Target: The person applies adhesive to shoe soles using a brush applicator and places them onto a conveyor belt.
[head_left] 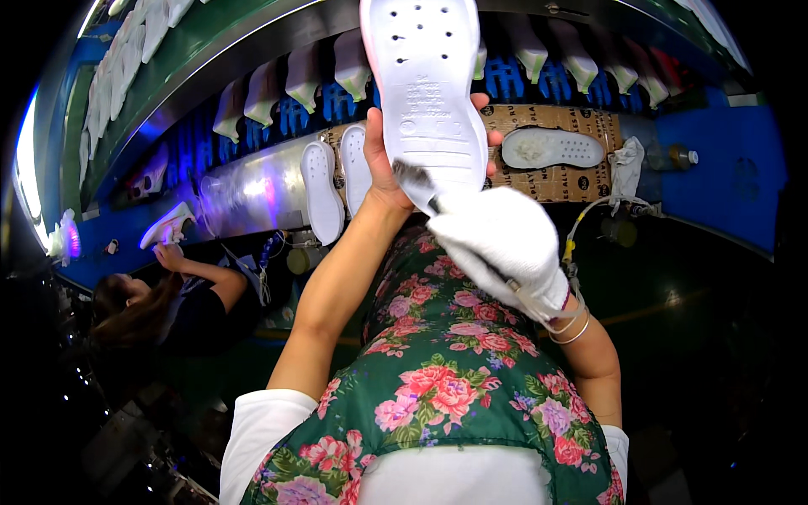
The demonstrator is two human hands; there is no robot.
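A white shoe sole [433, 105] with several round holes near its top is held up in front of me. Wrapped round its lower half from beneath is my bare left hand [385, 172], thumb on the left edge and fingertips showing at the right. In a white knitted glove, my right hand [502, 240] is closed round a brush, whose handle is mostly hidden. The dark bristles of the brush [414, 180] lie over the sole's lower left edge; whether they touch it I cannot tell.
On the bench lie two white soles [321, 198] [355, 160] and a greyish sole [552, 149] on printed cardboard [522, 187]. A white cloth [626, 164] and a bottle [680, 156] are at right. Shoe parts [302, 74] line the rack beyond. At left, a co-worker [172, 290] holds a shoe [170, 225].
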